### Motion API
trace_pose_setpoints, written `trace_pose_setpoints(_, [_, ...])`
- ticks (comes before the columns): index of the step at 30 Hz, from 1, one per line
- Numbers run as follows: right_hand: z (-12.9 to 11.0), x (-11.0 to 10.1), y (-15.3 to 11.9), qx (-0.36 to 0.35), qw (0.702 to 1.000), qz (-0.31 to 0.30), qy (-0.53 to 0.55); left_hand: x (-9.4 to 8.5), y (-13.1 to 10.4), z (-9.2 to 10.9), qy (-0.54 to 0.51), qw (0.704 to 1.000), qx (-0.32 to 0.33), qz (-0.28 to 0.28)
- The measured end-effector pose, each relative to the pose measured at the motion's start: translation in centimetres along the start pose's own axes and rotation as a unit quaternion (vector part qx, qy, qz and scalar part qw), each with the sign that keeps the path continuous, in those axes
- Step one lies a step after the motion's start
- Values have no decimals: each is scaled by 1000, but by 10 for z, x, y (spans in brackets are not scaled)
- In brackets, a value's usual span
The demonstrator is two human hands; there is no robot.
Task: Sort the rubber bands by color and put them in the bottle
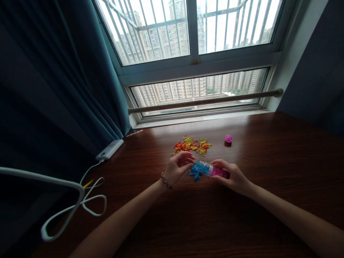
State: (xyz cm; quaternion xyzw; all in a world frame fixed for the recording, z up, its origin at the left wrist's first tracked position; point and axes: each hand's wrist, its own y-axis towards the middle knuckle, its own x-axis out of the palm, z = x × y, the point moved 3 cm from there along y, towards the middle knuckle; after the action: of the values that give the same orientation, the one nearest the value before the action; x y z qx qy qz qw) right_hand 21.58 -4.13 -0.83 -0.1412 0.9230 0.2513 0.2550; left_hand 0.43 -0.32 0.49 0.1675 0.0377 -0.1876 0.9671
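My right hand [234, 176] is wrapped round a small clear bottle [208, 167], which lies tilted just over the table with its mouth to the left. Pink content shows at its right end, under my fingers, and small blue pieces fill the left end. At the mouth, the fingertips of my left hand [179, 167] come together against the blue pieces; the exact grip is partly hidden. Directly below lies a pile of blue pieces [196, 174]. Beyond my left hand, small red and yellow looped pieces [189, 144] lie scattered. A round pink cap [228, 138] sits farther right.
The brown wooden table [268, 154] reaches to a barred window [201, 89] with a rail [204, 103]. On the left, a white power strip [110, 149] and looping white cable [92, 211] lie beside a blue curtain [107, 89].
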Motion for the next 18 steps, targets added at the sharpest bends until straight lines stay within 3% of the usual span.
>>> trace_pose_setpoints(3, [1,-1,0,-7,999,34,28,-1,-2,1,37,999,30,20])
trace_pose_setpoints(7, [-5,4,-1,-14,990,66,122,17,-9,-3,62,995,13,-80])
trace_pose_setpoints(11, [-20,18,-1,-13,975,46,216,40,-19,-3,91,983,-7,-157])
trace_pose_setpoints(14, [-32,24,2,-22,979,48,195,46,-23,2,102,984,-6,-147])
trace_pose_setpoints(18, [-32,18,15,-50,991,47,113,39,-23,10,110,988,-6,-112])
